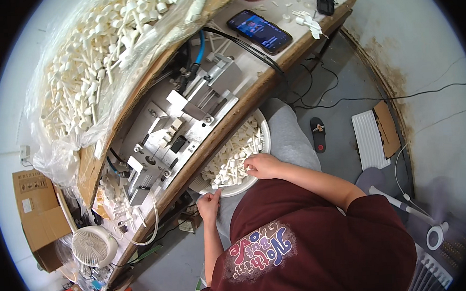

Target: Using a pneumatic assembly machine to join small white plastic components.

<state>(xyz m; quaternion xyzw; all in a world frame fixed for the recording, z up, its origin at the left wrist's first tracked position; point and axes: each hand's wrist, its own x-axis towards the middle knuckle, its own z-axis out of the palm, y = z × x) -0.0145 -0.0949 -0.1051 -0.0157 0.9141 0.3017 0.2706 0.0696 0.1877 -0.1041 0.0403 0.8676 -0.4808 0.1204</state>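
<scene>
A white round basin (266, 138) rests on my lap under the bench edge, heaped with small cream-white plastic parts (233, 158), stems with rounded caps. My right hand (263, 166) reaches over the basin's near right rim, its fingers curled together at the heap. What lies between those fingertips is too small to tell. At the basin's lower left rim, my left hand (209, 206) is closed in a pinch. A small white piece shows near its fingertips, but I cannot tell whether it is gripped. Above the basin, a metal fixture (189, 119) with clamps is mounted on the bench.
A clear plastic-lined box heaped with white parts (97, 63) stands at the bench's upper left. A phone (259, 31) and black cables (249, 47) lie on the bench (298, 55). A small fan (94, 246) sits lower left. A sandal (318, 134) lies on the floor.
</scene>
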